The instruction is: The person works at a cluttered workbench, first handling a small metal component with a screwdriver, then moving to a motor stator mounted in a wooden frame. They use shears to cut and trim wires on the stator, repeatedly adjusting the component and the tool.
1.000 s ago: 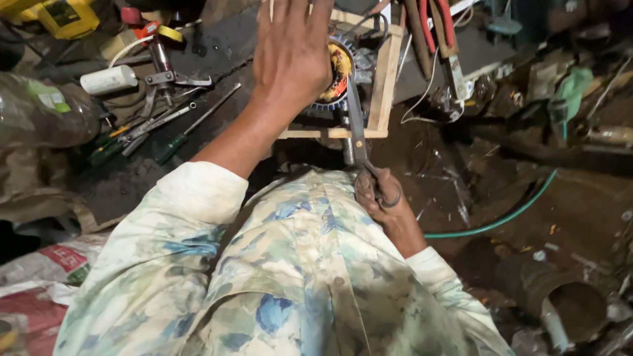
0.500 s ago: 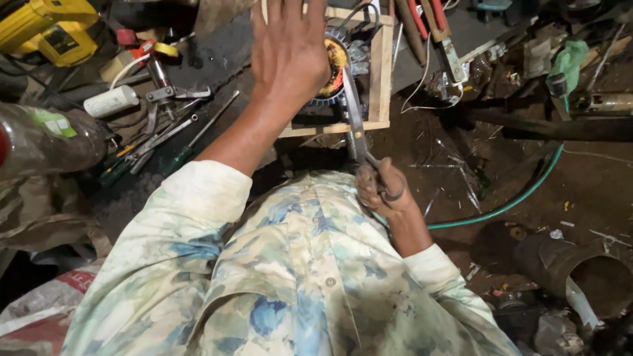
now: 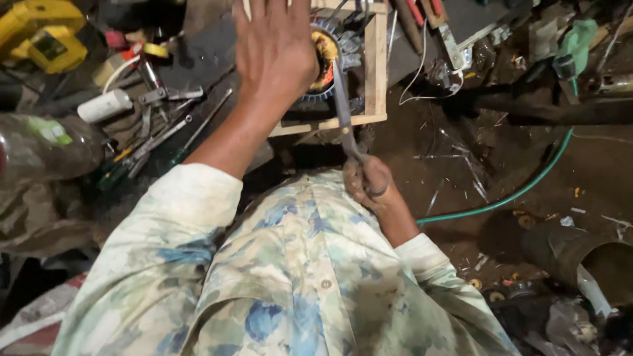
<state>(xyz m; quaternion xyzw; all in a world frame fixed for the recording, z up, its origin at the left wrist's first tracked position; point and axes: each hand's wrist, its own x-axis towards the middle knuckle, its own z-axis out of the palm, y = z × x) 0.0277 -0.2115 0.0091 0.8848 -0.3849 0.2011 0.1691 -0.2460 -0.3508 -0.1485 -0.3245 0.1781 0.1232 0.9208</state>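
Note:
My left hand (image 3: 275, 49) is spread flat with fingers apart, resting over a round motor stator (image 3: 328, 58) with copper windings that sits in a wooden frame (image 3: 377, 72). My right hand (image 3: 370, 183) grips the handles of long metal scissors (image 3: 344, 115), whose blades point up into the stator's right side. Part of the stator is hidden under my left palm.
Pliers, screwdrivers and other tools (image 3: 155, 135) lie at the left beside a white tube (image 3: 104, 105) and a yellow power tool (image 3: 41, 33). A green hose (image 3: 521, 191) curves across the dirt floor at the right. A rusty pipe (image 3: 587, 254) lies lower right.
The view has shifted a little, so the workbench sits slightly higher and left. Both hands keep their places on the stator and the scissors.

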